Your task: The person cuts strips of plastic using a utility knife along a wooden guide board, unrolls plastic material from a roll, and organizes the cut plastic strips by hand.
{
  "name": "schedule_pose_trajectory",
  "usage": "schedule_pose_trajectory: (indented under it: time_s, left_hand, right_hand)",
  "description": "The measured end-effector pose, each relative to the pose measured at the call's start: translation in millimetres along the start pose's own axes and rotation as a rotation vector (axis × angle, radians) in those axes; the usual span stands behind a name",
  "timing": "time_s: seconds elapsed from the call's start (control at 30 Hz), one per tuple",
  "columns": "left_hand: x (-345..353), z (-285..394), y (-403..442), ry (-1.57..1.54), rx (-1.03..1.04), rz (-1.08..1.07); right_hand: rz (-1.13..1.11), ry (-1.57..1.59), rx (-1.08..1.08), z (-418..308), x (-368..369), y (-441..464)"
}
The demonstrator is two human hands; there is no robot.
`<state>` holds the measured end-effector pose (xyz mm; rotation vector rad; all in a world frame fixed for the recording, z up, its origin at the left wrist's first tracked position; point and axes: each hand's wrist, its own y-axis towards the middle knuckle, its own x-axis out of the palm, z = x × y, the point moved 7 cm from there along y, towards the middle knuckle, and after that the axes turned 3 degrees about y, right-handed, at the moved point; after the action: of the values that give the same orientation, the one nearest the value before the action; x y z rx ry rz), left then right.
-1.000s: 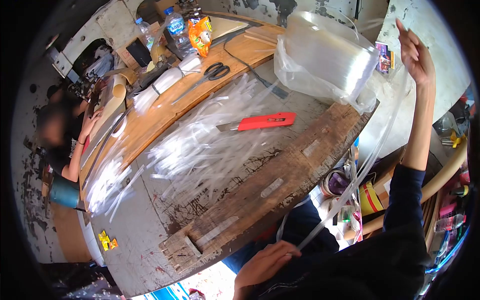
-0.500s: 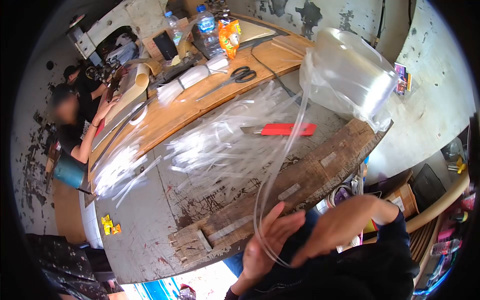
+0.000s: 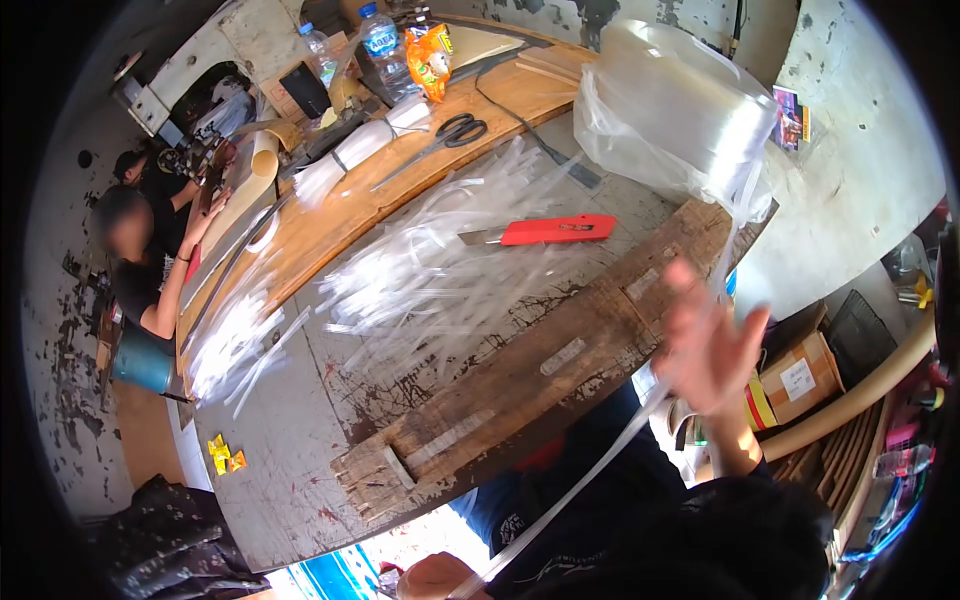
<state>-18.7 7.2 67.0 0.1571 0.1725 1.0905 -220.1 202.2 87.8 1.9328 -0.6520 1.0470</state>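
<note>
A clear plastic strip (image 3: 585, 471) stretches diagonally across the front of my body. At the bottom edge, my left hand (image 3: 436, 577) is closed around its lower part, partly cut off by the frame. My right hand (image 3: 708, 350) is raised near the right end of the wooden plank (image 3: 510, 385), fingers apart and blurred, with the strip running across it. Beyond that hand, the strip leads up to a large roll of clear strip (image 3: 680, 110) in a plastic bag. On the table, a red cutter knife (image 3: 560, 230) lies over a pile of cut strips (image 3: 410, 265).
Black scissors (image 3: 440, 145), a tied strip bundle (image 3: 355, 155) and water bottles (image 3: 384, 50) occupy the wooden board behind. Another strip pile (image 3: 235, 350) and yellow packets (image 3: 221, 455) lie left. Two people (image 3: 145, 235) sit at the far left. Boxes (image 3: 797, 380) stand at right.
My hands have moved apart: the left down and left, the right up and right. The strip, looped loosely before, is now drawn straight between them. The view has shifted slightly.
</note>
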Motion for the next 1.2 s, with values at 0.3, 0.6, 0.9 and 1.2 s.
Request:
schedule_pose_trajectory:
  time_s: [0.3, 0.6, 0.9, 1.2]
  left_hand:
    - [-8.0, -36.0, 19.8, 0.197, -0.287, 0.134]
    - [69.0, -77.6, 56.9, 0.007, -0.164, -0.433]
    - [37.6, -106.5, 54.6, 0.058, -0.544, 0.028]
    - [-7.0, -13.9, 34.4, -0.122, 0.38, 0.35]
  right_hand:
    - [0.229, 0.043, -0.195, -246.7, -43.3, 24.9]
    - [0.578, -0.489, -0.171, -243.1, 21.6, 187.6]
    - [-0.435, -1.17, 0.62, 44.2, 70.9, 99.7]
    - [-1.013, -0.884, 0.99, 146.3, 28.7, -62.7]
